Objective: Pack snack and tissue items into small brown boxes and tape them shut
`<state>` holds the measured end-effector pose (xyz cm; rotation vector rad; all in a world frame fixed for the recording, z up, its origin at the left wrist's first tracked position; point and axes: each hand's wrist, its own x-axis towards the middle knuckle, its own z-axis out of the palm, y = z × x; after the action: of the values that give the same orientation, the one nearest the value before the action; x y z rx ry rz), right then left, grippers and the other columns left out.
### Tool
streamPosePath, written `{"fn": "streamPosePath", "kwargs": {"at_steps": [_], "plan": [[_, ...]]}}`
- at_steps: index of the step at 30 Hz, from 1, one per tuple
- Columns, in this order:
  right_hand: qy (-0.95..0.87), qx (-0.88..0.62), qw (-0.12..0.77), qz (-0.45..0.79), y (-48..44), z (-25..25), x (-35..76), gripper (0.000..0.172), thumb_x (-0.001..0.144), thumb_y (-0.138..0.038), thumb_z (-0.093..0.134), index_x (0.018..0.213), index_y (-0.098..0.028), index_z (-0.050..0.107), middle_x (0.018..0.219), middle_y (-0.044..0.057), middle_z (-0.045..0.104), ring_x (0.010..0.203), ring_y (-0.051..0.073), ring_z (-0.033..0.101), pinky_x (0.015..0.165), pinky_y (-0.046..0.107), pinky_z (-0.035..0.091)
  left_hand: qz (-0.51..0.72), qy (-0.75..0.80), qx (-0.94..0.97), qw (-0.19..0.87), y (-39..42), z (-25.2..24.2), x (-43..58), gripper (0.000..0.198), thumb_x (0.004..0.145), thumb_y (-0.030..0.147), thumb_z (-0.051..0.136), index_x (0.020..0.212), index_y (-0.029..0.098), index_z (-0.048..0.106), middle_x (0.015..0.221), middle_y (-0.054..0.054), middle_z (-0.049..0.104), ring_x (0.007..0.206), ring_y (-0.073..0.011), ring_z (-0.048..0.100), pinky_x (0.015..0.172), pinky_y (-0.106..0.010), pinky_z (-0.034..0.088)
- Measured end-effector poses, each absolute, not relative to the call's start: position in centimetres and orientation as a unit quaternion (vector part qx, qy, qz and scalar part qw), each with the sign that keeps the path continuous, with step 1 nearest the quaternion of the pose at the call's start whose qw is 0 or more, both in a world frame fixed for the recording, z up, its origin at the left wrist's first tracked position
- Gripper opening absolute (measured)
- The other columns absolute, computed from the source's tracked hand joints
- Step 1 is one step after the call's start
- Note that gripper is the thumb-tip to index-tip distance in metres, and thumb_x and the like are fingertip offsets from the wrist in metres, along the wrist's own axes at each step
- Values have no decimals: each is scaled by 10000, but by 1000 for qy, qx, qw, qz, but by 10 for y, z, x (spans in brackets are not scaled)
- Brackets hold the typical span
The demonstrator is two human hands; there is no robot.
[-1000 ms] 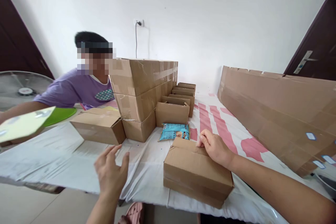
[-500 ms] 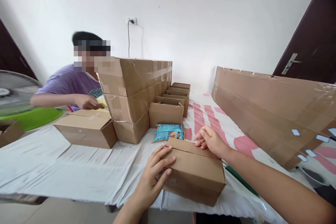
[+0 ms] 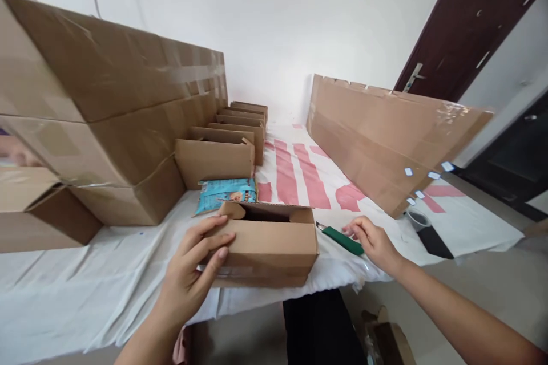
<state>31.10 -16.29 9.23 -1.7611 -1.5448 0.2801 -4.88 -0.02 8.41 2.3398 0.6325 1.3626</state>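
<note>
A small cardboard box (image 3: 265, 242) stands at the table's front edge, its top flaps parted over a dark gap. My left hand (image 3: 194, 265) rests on its left end, fingers spread across the front flap and thumb lower down. To the right of the box lies a green utility knife (image 3: 342, 240) with its tip toward the box. My right hand (image 3: 377, 244) is at the knife's handle end, fingers loosely bent and apart; whether they touch it I cannot tell. Behind the box sits a blue printed packet (image 3: 226, 195).
Taped cartons (image 3: 115, 68) are stacked on the left. A row of open boxes (image 3: 214, 159) runs toward the wall. A large cardboard panel (image 3: 368, 137) stands at the right, near a clear cup (image 3: 417, 218). Part of another person's hand (image 3: 19, 150) shows at far left.
My right hand has left the box top and moved right to the utility knife. The box's flap has risen, baring the gap. My view has turned right.
</note>
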Motion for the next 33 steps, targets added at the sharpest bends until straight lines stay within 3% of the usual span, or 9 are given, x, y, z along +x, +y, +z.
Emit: {"fn": "streamPosePath", "kwargs": {"at_steps": [6, 10, 13, 18, 20, 22, 25, 29, 33], "plan": [[-698, -676, 233, -30, -241, 39, 302, 173, 915, -195, 432, 945, -230, 598, 926, 74, 682, 863, 217, 652, 768, 375, 547, 492, 239, 822, 159, 0, 84, -44, 209, 875, 200, 517, 1035, 264, 636, 1267, -59, 538, 1198, -272, 515, 1020, -450, 408], [-712, -674, 197, -29, -254, 30, 298, 321, 807, -268, 621, 1120, -221, 562, 1145, 113, 621, 1070, 275, 585, 908, 449, 518, 495, 252, 820, 141, -4, 85, -43, 190, 871, 207, 519, 1009, 259, 638, 1247, -60, 557, 1164, -270, 544, 994, -438, 437], [-717, -667, 201, -32, -244, 41, 303, 160, 832, -288, 612, 979, -226, 598, 1054, 97, 623, 1008, 262, 590, 856, 436, 526, 523, 287, 791, 134, -10, 86, -41, 167, 856, 235, 557, 1007, 261, 623, 1272, -62, 541, 1182, -275, 529, 1012, -454, 423], [-721, -631, 274, -84, -213, 63, 302, 106, 903, -205, 486, 919, -213, 590, 940, 89, 606, 897, 229, 595, 776, 409, 517, 570, 318, 671, 353, -17, 89, -49, 507, 887, 405, 501, 1368, 296, 384, 1273, -100, 573, 1128, -284, 581, 896, -451, 518], [-734, -602, 304, -81, -201, 78, 294, 134, 902, -198, 480, 979, -219, 588, 957, 90, 615, 910, 230, 602, 788, 406, 520, 554, 305, 670, 389, -18, 92, -57, 448, 876, 443, 516, 1296, 287, 490, 1061, -78, 671, 955, -266, 653, 788, -418, 556], [-744, -566, 349, -67, -193, 100, 281, 191, 916, -199, 447, 1062, -224, 568, 988, 99, 631, 945, 235, 613, 815, 408, 525, 531, 246, 724, 366, -20, 100, -65, 259, 854, 439, 568, 1038, 274, 646, 821, -35, 688, 787, -233, 668, 740, -400, 556], [-787, -476, 392, -9, -183, 140, 252, 282, 970, -288, 349, 1201, -234, 501, 1023, 117, 657, 998, 245, 632, 853, 410, 529, 411, 100, 847, 322, -27, 119, -71, 161, 851, 406, 594, 798, 267, 656, 648, -3, 656, 691, -204, 650, 763, -394, 544], [-885, -354, 296, 57, -166, 179, 214, 449, 962, -497, 338, 1260, -206, 507, 1081, 126, 689, 1093, 251, 620, 993, 419, 457, 231, 72, 947, 214, -42, 146, -68, 127, 807, 393, 642, 870, 289, 680, 816, -32, 709, 931, -254, 663, 869, -376, 520], [-885, -430, 170, 52, -151, 191, 199, 544, 858, -588, 520, 1205, -174, 584, 1081, 134, 692, 1038, 271, 631, 1070, 474, 345, 214, 71, 967, 120, -57, 160, -61, 282, 801, 426, 620, 1052, 312, 677, 957, -57, 719, 1006, -289, 648, 900, -405, 500]]}}
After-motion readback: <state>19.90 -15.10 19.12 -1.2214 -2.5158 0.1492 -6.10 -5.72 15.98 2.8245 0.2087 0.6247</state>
